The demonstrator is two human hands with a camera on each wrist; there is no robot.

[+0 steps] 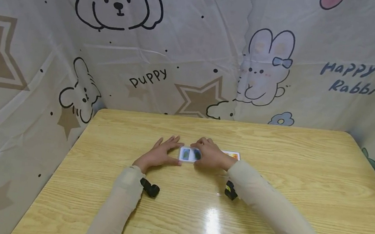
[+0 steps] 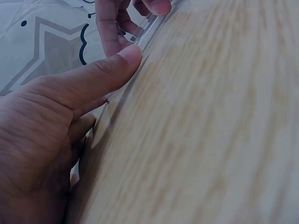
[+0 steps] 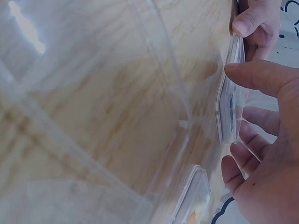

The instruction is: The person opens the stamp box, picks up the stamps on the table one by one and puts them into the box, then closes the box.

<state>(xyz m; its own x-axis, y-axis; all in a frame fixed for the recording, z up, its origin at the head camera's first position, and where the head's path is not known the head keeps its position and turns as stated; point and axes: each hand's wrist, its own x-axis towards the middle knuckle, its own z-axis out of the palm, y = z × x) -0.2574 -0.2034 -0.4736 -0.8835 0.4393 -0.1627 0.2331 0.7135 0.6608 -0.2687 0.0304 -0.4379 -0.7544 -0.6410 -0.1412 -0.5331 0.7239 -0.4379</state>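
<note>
A flat clear plastic case (image 1: 186,154) with small blue and green pictures under its cover lies on the table in the head view. My right hand (image 1: 209,154) grips it across its width, thumb on the near edge and fingers over the far edge. At the left end of the case, my left hand (image 1: 161,153) holds the corners between thumb and forefinger, its other fingers spread. In the left wrist view its thumb (image 2: 130,55) presses the case's rim. A second flat case (image 1: 234,155) with orange pictures lies to the right, partly hidden by the right hand.
A large transparent plastic piece (image 3: 173,84) stands close to the right wrist camera, over the wooden table (image 1: 289,178). Black wrist devices (image 1: 151,188) hang below both sleeves. Behind the table's far edge hangs a printed cloth (image 1: 195,55).
</note>
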